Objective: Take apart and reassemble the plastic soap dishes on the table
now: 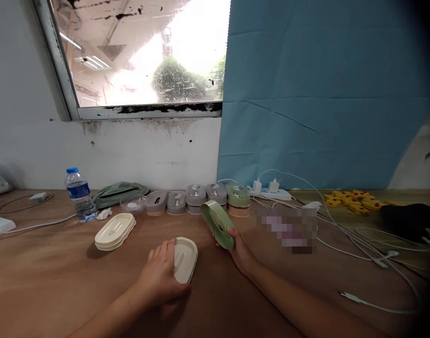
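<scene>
Lower centre of frame: my left hand (162,272) lies flat on a cream oval plastic lid (185,259) on the brown wooden table (59,277), fingers draped over its left edge, so that side is hidden; pressing or gripping, I cannot tell. Just right of it, my right hand (240,249) grasps a green oval plastic lid (217,223), tilted on edge, its lower rim covered by fingers. Left of centre, a stack of cream oval lids (115,230). Behind, a row of grey and green lidded containers (197,199) against the wall. Clear water bottle (80,194) at left. A pixelated patch right of centre hides something. White cables (363,253) run right; the right edge is dark and cut off.
</scene>
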Demonstrator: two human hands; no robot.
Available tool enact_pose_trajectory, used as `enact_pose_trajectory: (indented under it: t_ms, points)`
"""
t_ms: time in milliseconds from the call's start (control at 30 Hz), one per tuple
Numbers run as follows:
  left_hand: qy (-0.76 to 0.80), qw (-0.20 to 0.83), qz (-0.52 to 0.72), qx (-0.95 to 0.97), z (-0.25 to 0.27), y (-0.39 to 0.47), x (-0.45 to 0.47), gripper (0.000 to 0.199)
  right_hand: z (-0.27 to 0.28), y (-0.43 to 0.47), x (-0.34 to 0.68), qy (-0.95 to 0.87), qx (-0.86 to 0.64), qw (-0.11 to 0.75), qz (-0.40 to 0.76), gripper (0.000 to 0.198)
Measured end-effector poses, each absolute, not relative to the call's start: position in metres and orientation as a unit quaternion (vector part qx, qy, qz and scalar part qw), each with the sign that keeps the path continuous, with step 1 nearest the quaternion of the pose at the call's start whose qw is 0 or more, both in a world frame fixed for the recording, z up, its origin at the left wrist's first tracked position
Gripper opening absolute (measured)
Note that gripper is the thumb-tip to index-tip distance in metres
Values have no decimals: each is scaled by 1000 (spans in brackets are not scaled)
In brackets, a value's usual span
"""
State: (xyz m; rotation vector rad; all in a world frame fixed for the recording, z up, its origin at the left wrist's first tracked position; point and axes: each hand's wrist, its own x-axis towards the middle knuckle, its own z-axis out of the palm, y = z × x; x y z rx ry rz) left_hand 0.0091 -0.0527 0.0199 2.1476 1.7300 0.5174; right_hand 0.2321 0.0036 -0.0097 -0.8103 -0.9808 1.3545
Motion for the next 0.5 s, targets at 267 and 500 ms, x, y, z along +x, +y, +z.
enact_pose_trajectory:
  t_ms: [267,500]
  points:
    - [604,84,243,754,24,-16,-27,69,-9,4,232,-422,-345,599,586,29]
    - [766,-19,193,614,47,22,-115,74,-11,5,232,-437,-353,592,577,30]
